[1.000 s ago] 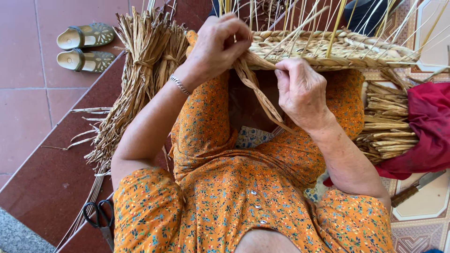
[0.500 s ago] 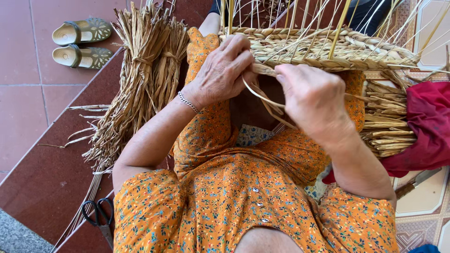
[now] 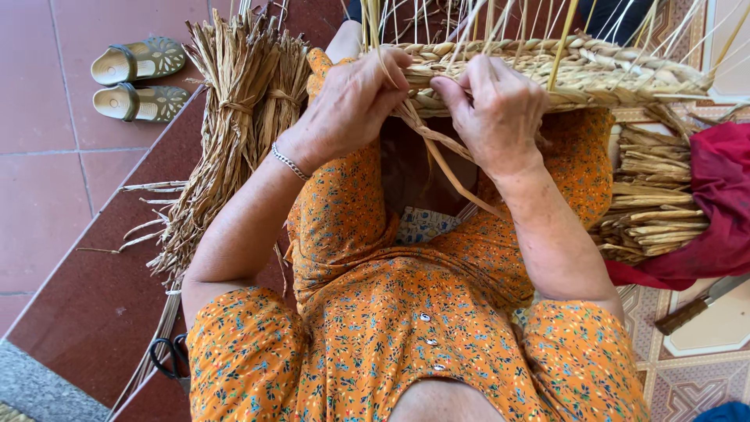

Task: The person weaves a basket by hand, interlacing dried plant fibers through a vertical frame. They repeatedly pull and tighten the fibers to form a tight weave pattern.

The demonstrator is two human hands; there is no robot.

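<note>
A half-woven straw basket (image 3: 594, 74) rests on my knees, thin upright stakes rising from its braided rim. My left hand (image 3: 351, 105) grips the near rim at its left part, fingers curled over the braid and a straw strand. My right hand (image 3: 496, 113) pinches a flat straw strand (image 3: 449, 160) against the rim; the strand's loose end trails down toward my lap. A silver bracelet (image 3: 291, 162) sits on my left wrist. My orange floral dress fills the lower view.
A tied bundle of dried straw (image 3: 234, 133) lies left of my knee on the dark red step. More straw (image 3: 652, 203) and a red cloth (image 3: 723, 207) lie at right. Two green sandals (image 3: 137, 78) sit top left. Black scissors (image 3: 168, 359) lie bottom left; a knife handle (image 3: 691, 309) lies at right.
Both hands have come together at the basket rim. My right hand rose from the lap up to the braid, pulling the strand tighter; the loose loop below has shortened.
</note>
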